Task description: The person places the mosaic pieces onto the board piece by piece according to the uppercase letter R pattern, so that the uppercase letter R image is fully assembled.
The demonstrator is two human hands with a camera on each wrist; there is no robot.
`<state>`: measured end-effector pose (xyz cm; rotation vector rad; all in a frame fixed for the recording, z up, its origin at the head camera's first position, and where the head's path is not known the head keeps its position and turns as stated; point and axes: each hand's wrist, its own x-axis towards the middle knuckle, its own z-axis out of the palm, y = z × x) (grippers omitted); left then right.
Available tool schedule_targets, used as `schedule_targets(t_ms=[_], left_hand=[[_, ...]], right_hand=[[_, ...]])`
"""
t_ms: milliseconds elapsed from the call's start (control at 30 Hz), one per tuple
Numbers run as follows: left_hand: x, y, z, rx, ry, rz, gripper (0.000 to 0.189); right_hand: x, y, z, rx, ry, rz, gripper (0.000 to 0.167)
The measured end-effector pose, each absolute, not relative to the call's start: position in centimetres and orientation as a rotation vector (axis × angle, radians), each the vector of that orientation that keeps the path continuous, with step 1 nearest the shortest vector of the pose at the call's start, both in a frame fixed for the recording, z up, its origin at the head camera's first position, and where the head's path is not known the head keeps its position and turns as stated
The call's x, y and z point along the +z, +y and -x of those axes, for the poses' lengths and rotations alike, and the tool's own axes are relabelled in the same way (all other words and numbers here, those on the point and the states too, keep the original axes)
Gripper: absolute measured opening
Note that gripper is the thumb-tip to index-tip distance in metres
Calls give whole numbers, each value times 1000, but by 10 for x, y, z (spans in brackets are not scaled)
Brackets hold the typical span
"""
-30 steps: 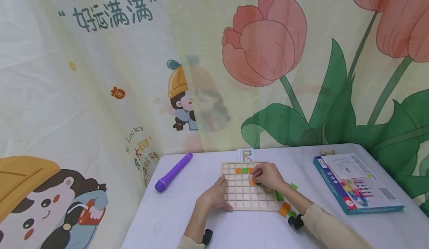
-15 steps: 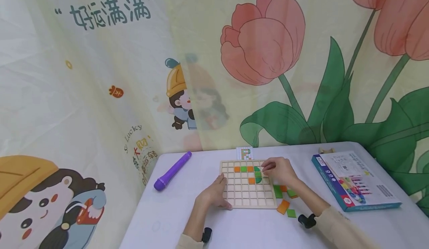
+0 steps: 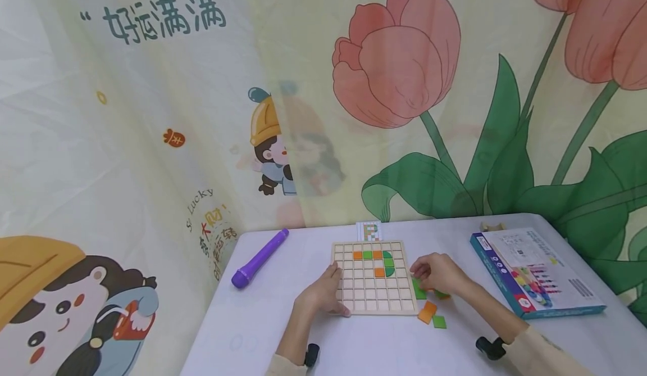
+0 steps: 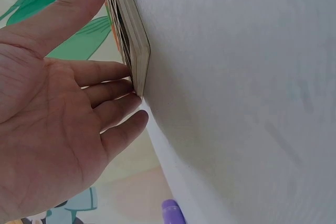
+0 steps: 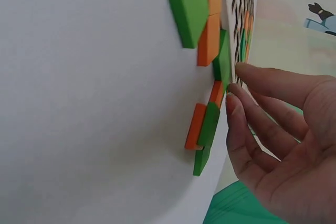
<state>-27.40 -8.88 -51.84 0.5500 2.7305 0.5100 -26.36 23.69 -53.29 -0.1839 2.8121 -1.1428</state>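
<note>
A wooden grid board (image 3: 374,304) lies on the table, with orange and green tiles in its upper cells, among them an orange tile (image 3: 379,273) and rounded green pieces. My left hand (image 3: 322,293) rests along the board's left side, its thumb at the near left corner. In the left wrist view, straight fingertips (image 4: 123,124) touch the board's edge. To the right of the board, my right hand (image 3: 441,273) hovers over loose tiles, fingers loosely bent and holding nothing visible. A green tile (image 5: 210,124) and an orange tile (image 5: 195,127) lie below its fingertips in the right wrist view.
A small pattern card (image 3: 369,231) lies behind the board. To the left is a purple microphone-shaped stick (image 3: 260,259). At the right stands a flat boxed set (image 3: 543,275), with a small wooden item (image 3: 492,227) behind it. A printed curtain (image 3: 313,218) hangs behind the table.
My right hand has moved off the board's upper right cells, rightward and toward me, to the loose tiles. The rounded green pieces it covered now show. My left hand stays put.
</note>
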Motion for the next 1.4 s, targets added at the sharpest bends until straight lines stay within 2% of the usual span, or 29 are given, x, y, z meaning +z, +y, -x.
schedule_targets(t_ms=[133,233,767,1400], left_hand=[[-518,-90,275,501,2732,-549,114],[-519,-90,276,502,2729,-546,114],[-521,-90,278,510,2739,-576,115],[-521,-88,276,473,2743,-545,115]], right_hand=[[-536,238,261,-1075,2806,201,40],[-538,238,259,-1091,2820,214,41],[-529,248,263,-1237,2820,225,24],[-539,224,285,-1447,2728,192,24]])
